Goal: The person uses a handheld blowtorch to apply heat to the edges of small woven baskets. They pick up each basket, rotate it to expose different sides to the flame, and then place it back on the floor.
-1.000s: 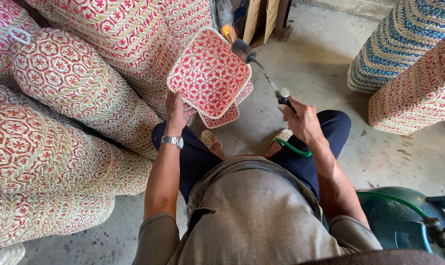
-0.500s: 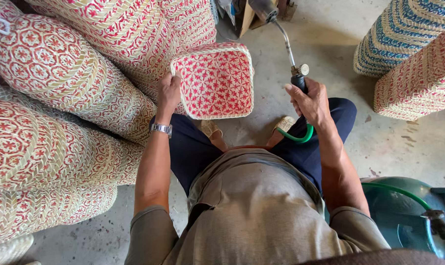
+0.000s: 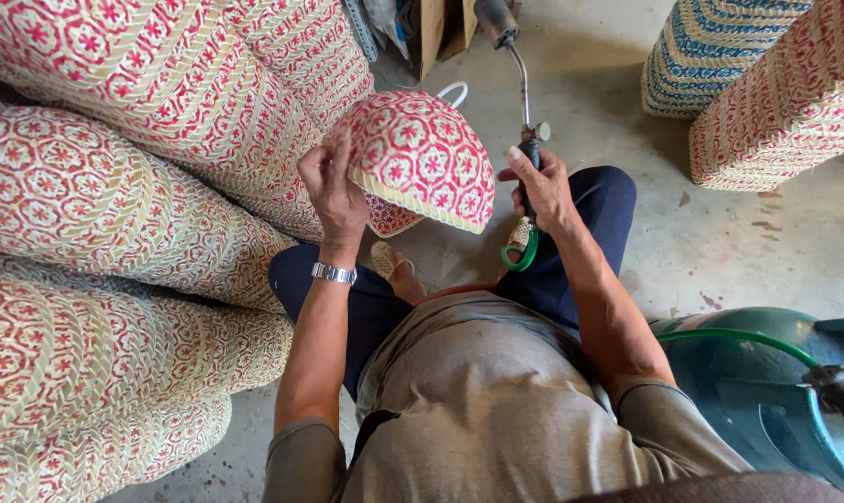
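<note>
- We see the gas torch (image 3: pixel 520 84) nozzle cut off by the top edge.
- The green gas cylinder (image 3: pixel 767 391) runs past the right edge.
- The left hand (image 3: pixel 333 182) hides part of the woven basket (image 3: pixel 422 154).

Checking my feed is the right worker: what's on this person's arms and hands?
Both arms are bare below short grey-brown sleeves. The left hand has a silver metal-link wristwatch at its wrist. The right hand wears nothing. No gloves.

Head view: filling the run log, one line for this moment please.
left hand: holds woven basket | right hand: grips gas torch | hose: to cylinder
</note>
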